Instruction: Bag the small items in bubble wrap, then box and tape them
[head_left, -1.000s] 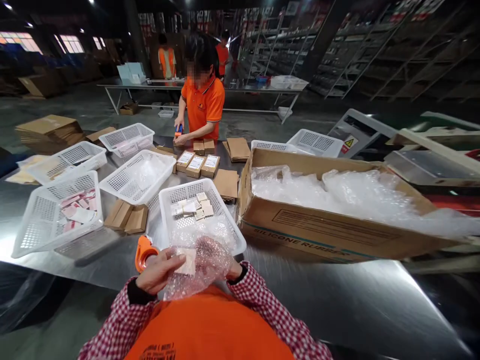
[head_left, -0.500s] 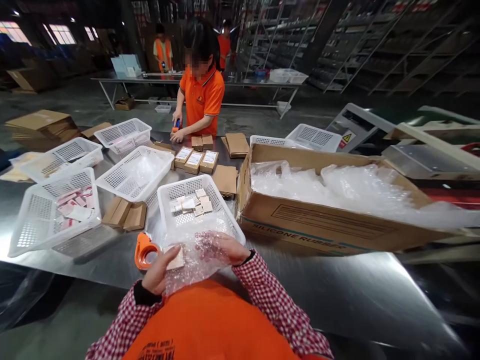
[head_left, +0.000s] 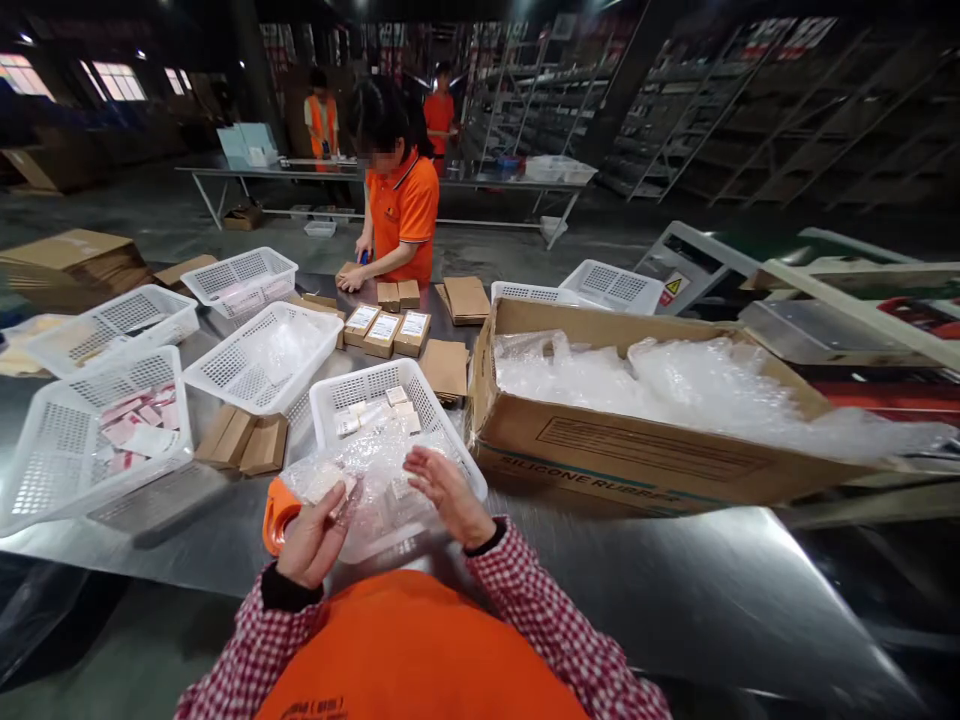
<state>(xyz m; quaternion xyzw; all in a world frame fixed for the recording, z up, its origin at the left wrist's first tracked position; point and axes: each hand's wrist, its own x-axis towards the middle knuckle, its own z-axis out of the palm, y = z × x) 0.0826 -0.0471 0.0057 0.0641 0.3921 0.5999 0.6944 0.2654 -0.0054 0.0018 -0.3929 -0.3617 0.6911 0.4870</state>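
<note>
My left hand [head_left: 319, 530] pinches a small pale box [head_left: 337, 485] together with bubble wrap [head_left: 379, 475] at the near side of a white basket. The clear wrap spreads over the near part of that basket [head_left: 454, 445]. Just right of the wrap, my right hand [head_left: 448, 497] is raised with its fingers apart and nothing held. Several small pale boxes [head_left: 397, 397] lie in the basket, partly seen through the wrap. An orange tape dispenser [head_left: 277, 515] is beside my left hand, partly covered.
A large carton [head_left: 600, 455] full of bubble wrap stands on the right. More white baskets [head_left: 262, 355], folded cardboard [head_left: 444, 368] and labelled boxes [head_left: 381, 332] lie ahead and left. Across the metal table [head_left: 675, 580], a person in orange [head_left: 409, 210] handles a small brown box.
My right hand has come off the wrap and opened. The wrap has shifted up and left over the basket, with the left hand still gripping it. The person opposite now handles a brown box.
</note>
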